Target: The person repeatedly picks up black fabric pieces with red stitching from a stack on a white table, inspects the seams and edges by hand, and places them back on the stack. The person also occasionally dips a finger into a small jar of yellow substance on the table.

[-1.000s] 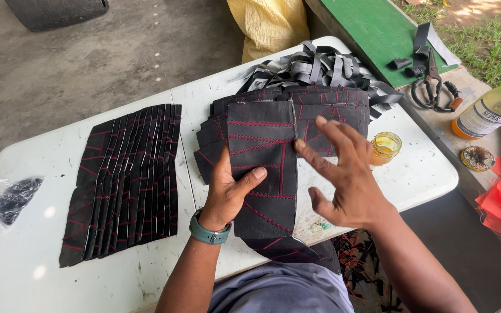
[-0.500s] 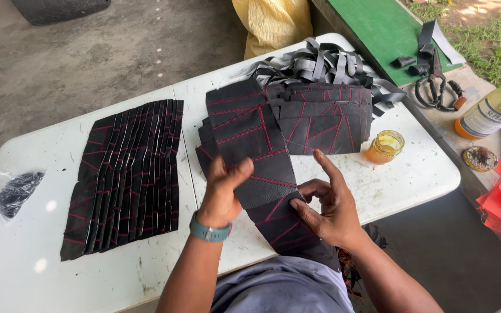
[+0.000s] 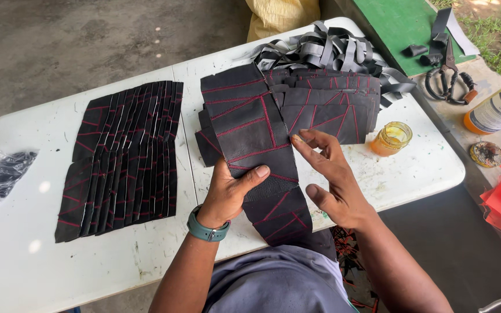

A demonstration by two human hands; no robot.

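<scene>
The left hand (image 3: 227, 194) is gripping a long black leather panel with red stitching (image 3: 256, 145), thumb lying across the top face and fingers tucked out of sight beneath, so it is closed on the piece near its lower half. The right hand (image 3: 334, 185) is open, fingers straight and together, its edge resting against the panel's right side, thumb just off the leather; it is guiding, not grasping. The panel is running from the person's lap up across the near edge of the white folding table (image 3: 424, 168), its upper end overlapping the stack of similar stitched pieces (image 3: 326, 107) behind it.

Judging by how it is draping over the table edge, that leather looks light and supple but with some body, so it should bend without creasing; the smooth face could be slippery, and a pinch along a side edge near the middle seems the safest hold.

Moving outward: a heap of grey-black strips (image 3: 331, 52) is piled beyond the stack. To the left, a fanned row of narrow stitched pieces (image 3: 123, 156) is lying flat, and further left a clear plastic bag with dark bits (image 3: 1, 168). To the right a small amber glass jar (image 3: 391, 138) is standing on the table, with scissors (image 3: 449, 78) and a bottle (image 3: 497, 110) on the bench beyond.
</scene>
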